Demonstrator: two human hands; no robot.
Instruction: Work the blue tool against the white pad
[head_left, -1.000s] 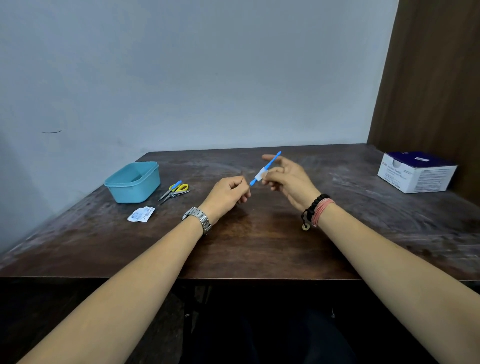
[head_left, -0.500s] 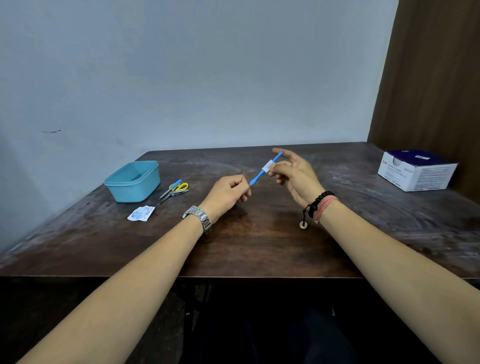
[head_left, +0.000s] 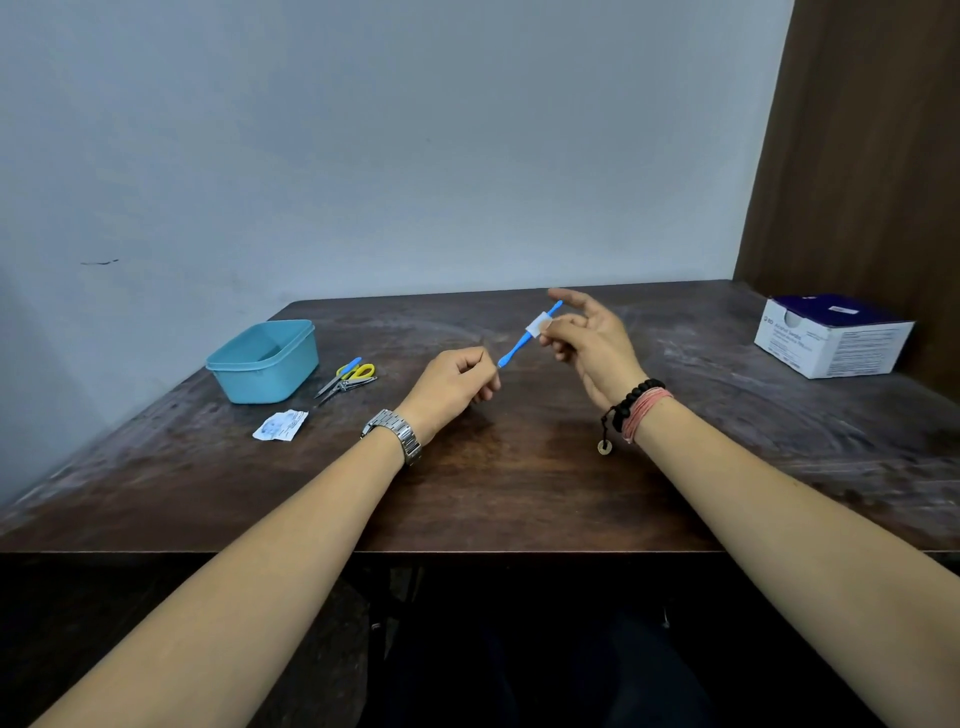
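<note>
A thin blue stick-like tool (head_left: 515, 347) slants up to the right above the middle of the dark wooden table (head_left: 519, 467). My left hand (head_left: 453, 385), fingers curled, pinches its lower end. My right hand (head_left: 589, 340) pinches a small white pad (head_left: 537, 325) wrapped round the tool's upper part, with thumb and middle fingers; its index finger points out straight. A metal watch is on my left wrist, beaded and pink bracelets on my right.
A teal plastic tub (head_left: 265, 364) stands at the left. Beside it lie yellow-handled scissors (head_left: 349, 376) with other small metal tools, and a torn white sachet (head_left: 280, 425). A white and purple box (head_left: 831, 335) sits at the far right by a brown panel.
My right hand has slid the white pad up along the blue tool, away from my left hand. The left hand has stayed put.
</note>
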